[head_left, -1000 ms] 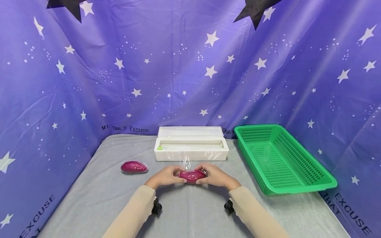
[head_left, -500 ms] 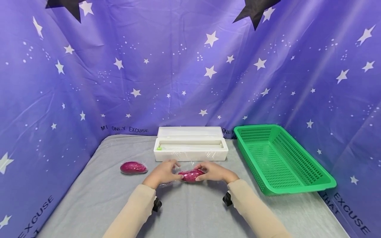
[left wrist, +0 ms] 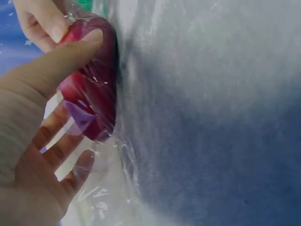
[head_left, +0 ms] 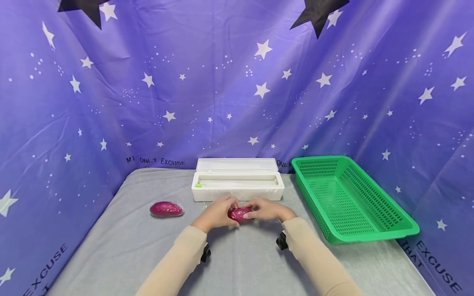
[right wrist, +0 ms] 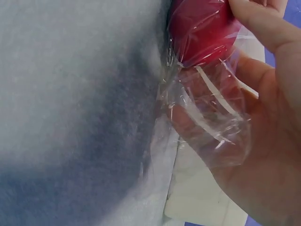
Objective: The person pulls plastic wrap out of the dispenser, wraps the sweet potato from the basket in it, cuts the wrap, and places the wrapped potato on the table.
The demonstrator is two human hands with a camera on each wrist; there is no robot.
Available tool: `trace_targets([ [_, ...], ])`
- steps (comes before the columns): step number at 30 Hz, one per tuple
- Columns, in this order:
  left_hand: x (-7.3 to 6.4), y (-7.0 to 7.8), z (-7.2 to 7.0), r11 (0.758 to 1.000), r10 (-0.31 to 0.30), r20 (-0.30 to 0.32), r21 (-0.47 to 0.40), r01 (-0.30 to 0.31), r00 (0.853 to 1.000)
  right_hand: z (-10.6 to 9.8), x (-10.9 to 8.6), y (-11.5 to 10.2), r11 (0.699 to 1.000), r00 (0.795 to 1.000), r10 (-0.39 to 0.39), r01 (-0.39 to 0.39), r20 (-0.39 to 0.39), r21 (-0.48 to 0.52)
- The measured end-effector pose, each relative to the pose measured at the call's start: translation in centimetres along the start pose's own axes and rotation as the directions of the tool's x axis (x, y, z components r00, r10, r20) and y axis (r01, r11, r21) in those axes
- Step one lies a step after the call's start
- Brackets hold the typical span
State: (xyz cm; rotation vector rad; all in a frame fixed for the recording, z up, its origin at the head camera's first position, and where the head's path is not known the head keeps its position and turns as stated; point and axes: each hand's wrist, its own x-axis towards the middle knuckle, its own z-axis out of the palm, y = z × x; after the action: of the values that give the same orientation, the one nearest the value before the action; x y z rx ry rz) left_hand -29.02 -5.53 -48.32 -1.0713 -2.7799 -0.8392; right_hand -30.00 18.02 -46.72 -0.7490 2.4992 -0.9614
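Magenta piece (head_left: 240, 213), wrapped in clear film (right wrist: 211, 122), lay crosswise between both hands, long axis roughly left to right from the person's seat, one end toward each hand. Neither hand nearer: both touched it. Left hand (head_left: 221, 211) grasped the left part, thumb on the near face, fingers on the far side, some of them spread apart in the left wrist view. Right hand (head_left: 267, 209) pinched the right end, thumb on the near face too. That end-to-end line was the key relation: piece lay rightward of the left hand, leftward of the right. In the right wrist view, loose film stuck out past the right end, over the right fingers. White box (head_left: 237, 195), lid up, stood just beyond the hands, its length about parallel to the piece; whether film ran unbroken between them, couldn't tell. Second magenta piece (head_left: 166, 209) lay apart, left of the left hand, on the grey cloth (head_left: 237, 263). Green basket (head_left: 374, 237) sat well off to the right, past the right hand
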Motion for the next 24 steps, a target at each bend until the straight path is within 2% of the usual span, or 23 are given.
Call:
trace_targets([
  [4,0.4,-0.3,0.1,1.0,-0.014,0.01,0.026,0.013,1.0,-0.2,-0.2,0.4,1.0,1.0,0.017,-0.017,0.005,0.025],
  [14,1.2,-1.3,-0.5,0.999,-0.005,0.026,0.039,0.004,1.0,-0.4,-0.8,1.4,1.0,0.997,-0.003,0.002,-0.082,-0.008],
  [20,1.3,-1.5,-0.8,0.993,-0.036,0.038,0.109,0.032,0.999,-0.5,-1.1,2.9,0.999,0.983,-0.039,0.036,-0.177,-0.021],
  [24,1.4,-1.4,-0.9,0.989,-0.058,0.048,0.138,0.051,0.997,-0.7,-1.4,3.8,1.0,0.973,-0.025,0.023,-0.23,-0.013],
])
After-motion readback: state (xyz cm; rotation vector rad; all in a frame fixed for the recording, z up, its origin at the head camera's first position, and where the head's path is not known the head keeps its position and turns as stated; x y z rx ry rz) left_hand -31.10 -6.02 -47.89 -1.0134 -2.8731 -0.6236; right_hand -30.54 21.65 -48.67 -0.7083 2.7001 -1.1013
